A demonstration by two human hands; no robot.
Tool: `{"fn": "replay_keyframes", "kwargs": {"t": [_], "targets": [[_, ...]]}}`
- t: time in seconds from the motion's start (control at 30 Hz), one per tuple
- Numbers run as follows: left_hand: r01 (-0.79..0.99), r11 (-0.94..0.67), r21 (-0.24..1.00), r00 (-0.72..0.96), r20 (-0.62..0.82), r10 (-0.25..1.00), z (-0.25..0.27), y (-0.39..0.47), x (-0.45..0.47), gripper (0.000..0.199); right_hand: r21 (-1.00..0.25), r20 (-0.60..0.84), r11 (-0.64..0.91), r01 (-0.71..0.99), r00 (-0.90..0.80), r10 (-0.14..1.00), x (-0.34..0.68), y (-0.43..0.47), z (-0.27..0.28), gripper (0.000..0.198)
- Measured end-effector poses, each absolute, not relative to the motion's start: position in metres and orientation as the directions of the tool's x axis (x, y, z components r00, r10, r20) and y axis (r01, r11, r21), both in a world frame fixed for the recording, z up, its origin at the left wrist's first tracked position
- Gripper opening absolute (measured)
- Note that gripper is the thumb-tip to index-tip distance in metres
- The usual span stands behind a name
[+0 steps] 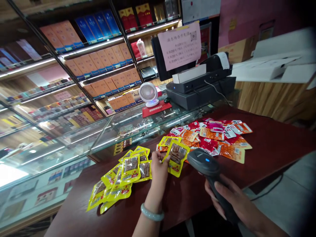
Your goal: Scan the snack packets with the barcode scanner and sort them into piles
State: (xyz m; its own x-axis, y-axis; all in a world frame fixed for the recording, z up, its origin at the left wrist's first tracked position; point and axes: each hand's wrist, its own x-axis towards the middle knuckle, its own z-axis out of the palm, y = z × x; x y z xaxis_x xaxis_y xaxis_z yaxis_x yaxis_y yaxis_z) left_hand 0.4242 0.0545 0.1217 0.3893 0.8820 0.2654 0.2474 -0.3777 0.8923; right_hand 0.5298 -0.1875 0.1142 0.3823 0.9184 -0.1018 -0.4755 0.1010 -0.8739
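Observation:
My left hand, with a pale bangle on the wrist, pinches the left edge of a yellow snack packet with a clear window showing brown pieces. In my right hand is a black barcode scanner, fingers wrapped round its handle. A blue light glows on its top, and its head is close to the packet's right side. Left of my left hand lies a loose pile of similar yellow packets. Another yellow packet lies just behind the held one, beside a heap of red and orange packets.
A dark red tabletop carries the packets. Behind it stands a glass display counter with a small white fan and a cash register. A pink handwritten sign hangs on its screen. Shelves of boxes line the wall.

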Motion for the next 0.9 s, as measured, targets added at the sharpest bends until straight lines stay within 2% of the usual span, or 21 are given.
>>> {"fn": "replay_keyframes", "kwargs": {"t": [0.2,0.37,0.43,0.5,0.6,0.67,0.73,0.8,0.9], "targets": [[0.154,-0.360,0.920,0.234,0.320,0.918,0.122,0.069,0.378,0.034,-0.877,-0.090,0.055,-0.478,0.274,0.957,0.513,-0.167,0.120,0.037],[0.214,-0.318,0.923,0.131,0.296,0.946,0.124,0.080,0.347,0.034,-0.892,-0.037,0.049,-0.450,0.180,0.983,0.498,-0.150,0.127,0.040],[0.285,-0.320,0.904,0.091,0.307,0.947,0.130,0.087,0.328,0.034,-0.897,-0.034,0.040,-0.441,0.161,0.986,0.495,-0.145,0.127,0.041],[0.448,-0.320,0.835,0.012,0.353,0.936,0.141,0.095,0.310,0.031,-0.902,-0.032,0.038,-0.431,0.154,0.988,0.494,-0.144,0.124,0.041],[0.754,-0.255,0.606,-0.111,0.500,0.859,0.163,0.101,0.302,0.037,-0.898,-0.055,0.023,-0.440,0.164,0.985,0.497,-0.144,0.116,0.041],[0.843,-0.265,0.468,-0.058,0.570,0.820,0.174,0.102,0.318,0.048,-0.891,-0.090,0.001,-0.454,0.179,0.980,0.500,-0.147,0.110,0.042],[0.832,-0.397,0.387,0.129,0.561,0.817,0.179,0.103,0.351,0.049,-0.878,-0.130,-0.014,-0.479,0.211,0.969,0.503,-0.150,0.107,0.046],[0.773,-0.542,0.329,0.358,0.480,0.801,0.176,0.107,0.392,0.045,-0.862,-0.178,-0.023,-0.506,0.261,0.949,0.505,-0.155,0.106,0.051],[0.795,-0.558,0.239,0.497,0.271,0.824,0.164,0.121,0.448,0.055,-0.853,-0.233,-0.024,-0.521,0.339,0.911,0.508,-0.163,0.107,0.057]]}}
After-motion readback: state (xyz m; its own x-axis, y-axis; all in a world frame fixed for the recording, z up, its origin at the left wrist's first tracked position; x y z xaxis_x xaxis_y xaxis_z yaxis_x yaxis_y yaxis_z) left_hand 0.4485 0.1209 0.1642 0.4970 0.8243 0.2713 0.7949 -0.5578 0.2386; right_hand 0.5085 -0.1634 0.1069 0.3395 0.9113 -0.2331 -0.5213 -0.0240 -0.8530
